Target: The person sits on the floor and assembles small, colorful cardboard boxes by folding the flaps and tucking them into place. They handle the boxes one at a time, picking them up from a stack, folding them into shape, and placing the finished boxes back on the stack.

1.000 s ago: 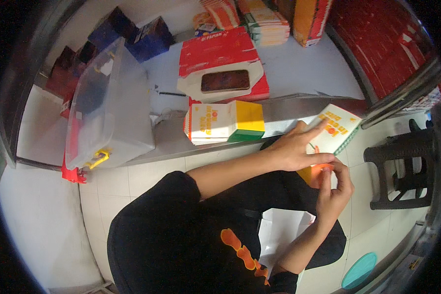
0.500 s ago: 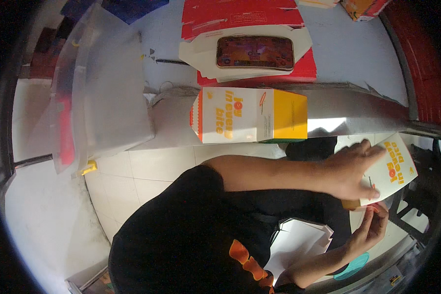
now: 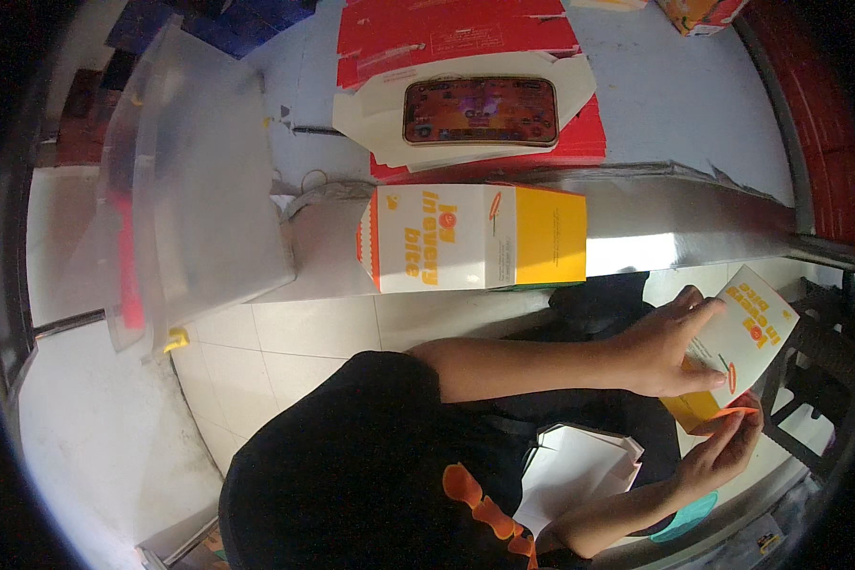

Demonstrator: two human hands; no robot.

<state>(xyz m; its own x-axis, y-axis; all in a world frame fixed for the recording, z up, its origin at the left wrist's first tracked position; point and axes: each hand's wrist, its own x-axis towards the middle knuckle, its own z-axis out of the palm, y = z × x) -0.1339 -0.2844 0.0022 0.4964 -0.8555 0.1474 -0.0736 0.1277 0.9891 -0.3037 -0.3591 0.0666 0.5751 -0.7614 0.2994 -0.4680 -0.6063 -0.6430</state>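
A white and yellow folding food carton [image 3: 755, 332] with orange lettering is at the right side, tilted. My left hand [image 3: 670, 347] grips it from the side, thumb pressed on its printed face near the yellow end. My right hand [image 3: 727, 446] is just below, its fingers closed on an orange-edged flap [image 3: 734, 411] at that end. The inside of the carton is hidden. Across my lap lies a white folded cardboard piece [image 3: 575, 480], beside my right forearm.
A similar carton [image 3: 437, 237] lies along the table's near edge. Behind it, a phone [image 3: 482, 111] rests on flat white and red card sheets [image 3: 465, 43]. A large translucent plastic bag [image 3: 209, 190] hangs at left. A dark chair [image 3: 817, 380] stands at far right.
The held carton has tilted and shifted slightly left, showing more of its yellow end. My right fingers have risen slightly, and more of the orange-edged flap shows. The camera view has shifted slightly.
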